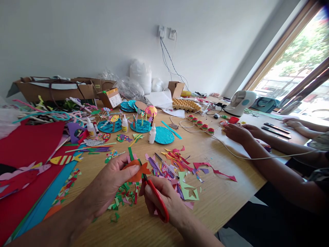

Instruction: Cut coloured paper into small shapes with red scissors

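Nearest, right hand (168, 196) is closed round red scissors (155, 192), blades barely readable, worktop's (213, 195) near edge mostly cut off. Left hand (113, 180) pinches orange paper fish (136, 176), thumb on top, other fingertips hidden; tail points toward blades. Scraps (184, 188) beneath, partly covered. Over worktop's right edge, another person's hands (239, 133), contents unclear.

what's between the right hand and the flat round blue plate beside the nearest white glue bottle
The head view shows multicoloured paper scraps, a slim dark-ended pen among them, then wooden table.
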